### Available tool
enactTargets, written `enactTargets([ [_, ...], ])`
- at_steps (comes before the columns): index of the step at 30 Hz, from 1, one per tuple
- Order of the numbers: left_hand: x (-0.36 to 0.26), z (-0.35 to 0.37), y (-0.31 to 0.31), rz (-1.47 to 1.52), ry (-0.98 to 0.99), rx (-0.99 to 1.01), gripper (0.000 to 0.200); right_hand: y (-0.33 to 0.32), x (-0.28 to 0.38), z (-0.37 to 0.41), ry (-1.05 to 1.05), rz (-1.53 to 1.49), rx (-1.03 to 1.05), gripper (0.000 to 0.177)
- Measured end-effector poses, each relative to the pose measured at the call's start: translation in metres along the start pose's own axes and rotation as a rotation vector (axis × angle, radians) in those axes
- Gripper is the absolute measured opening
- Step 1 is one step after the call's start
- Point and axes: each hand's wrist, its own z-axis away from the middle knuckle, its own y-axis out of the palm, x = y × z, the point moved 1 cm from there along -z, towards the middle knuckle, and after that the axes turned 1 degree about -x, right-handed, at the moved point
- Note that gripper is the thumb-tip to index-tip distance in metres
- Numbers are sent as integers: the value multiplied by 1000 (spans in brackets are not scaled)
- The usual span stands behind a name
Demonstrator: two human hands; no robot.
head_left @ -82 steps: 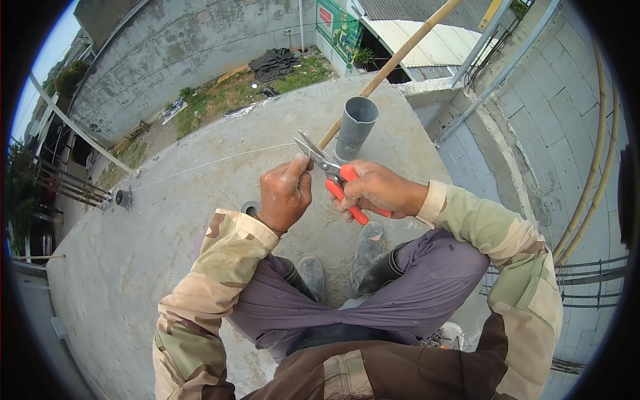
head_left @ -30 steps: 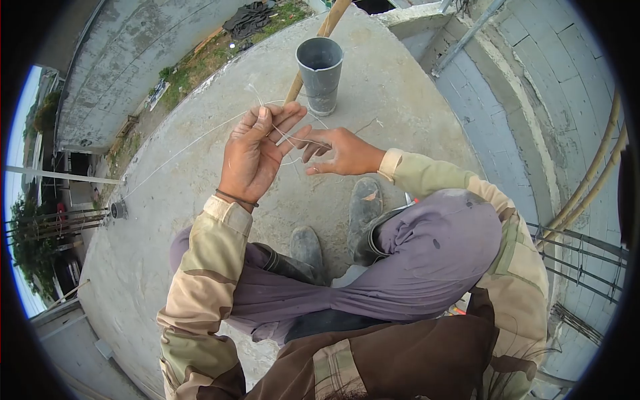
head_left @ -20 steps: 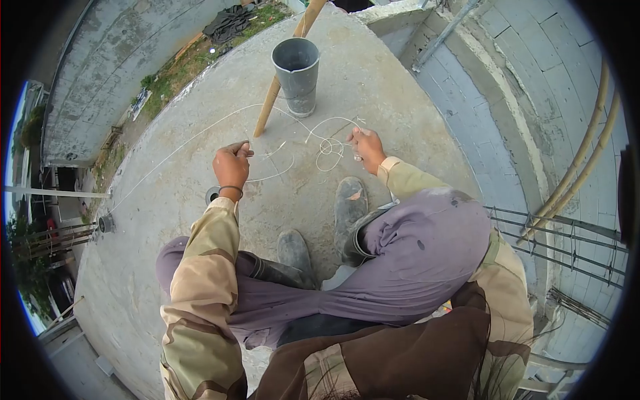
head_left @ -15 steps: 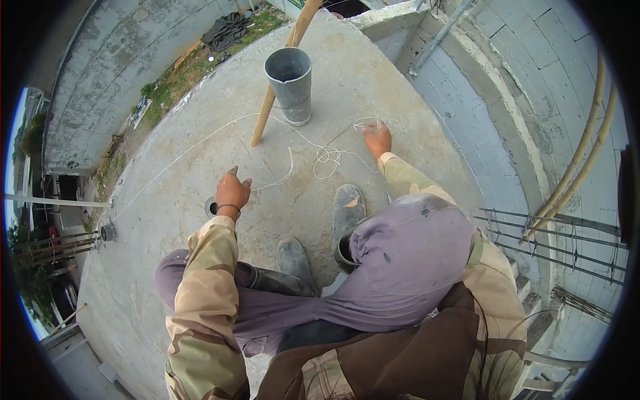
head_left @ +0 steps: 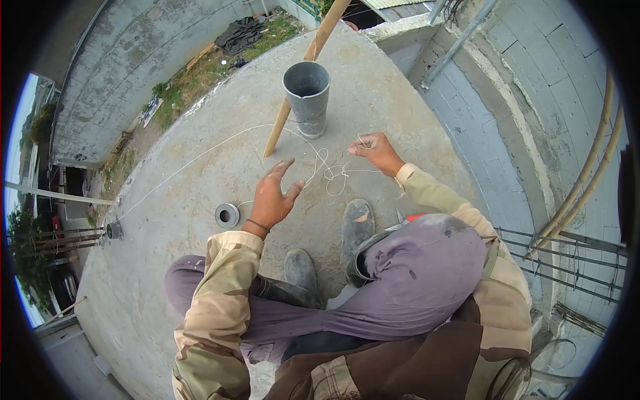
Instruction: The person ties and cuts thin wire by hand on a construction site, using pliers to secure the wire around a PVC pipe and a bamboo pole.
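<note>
A thin white string (head_left: 189,161) runs in loops over the grey concrete slab (head_left: 167,207). My right hand (head_left: 381,155) pinches a piece of it, with a small loop above the fingertips. My left hand (head_left: 272,199) is raised with thumb and fingers apart, beside the loose loops; string passes close to its thumb. Left of that hand lies a small grey ring-shaped piece (head_left: 227,215). Beyond both hands a dark grey bucket (head_left: 307,90) stands upright, and a wooden pole (head_left: 279,130) leans just left of it.
My boots (head_left: 359,227) rest on the slab below the string. A short pipe end (head_left: 114,231) is at the left edge. Rebar (head_left: 567,253) and bamboo poles (head_left: 587,173) are at the right, by a block wall (head_left: 553,60). Dark cloth (head_left: 240,35) lies beyond the slab.
My left hand has moved up and right, off the ring-shaped piece and nearer the loops. My right hand has come down a little, with its fingers turned left. The view has shifted slightly.
</note>
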Motion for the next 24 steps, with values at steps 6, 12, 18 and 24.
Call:
enactTargets([
  [6,-91,-21,0,617,40,98,52,-18,184,22,-12,-265,407,24],
  [12,-123,-13,-46,812,-27,3,31,-19,279,32,76,-281,517,7],
  [18,-139,17,-68,1153,-99,-183,17,7,302,50,21,-485,498,6],
  [24,-125,31,-69,1120,-117,-361,18,39,321,63,-151,-255,575,6],
])
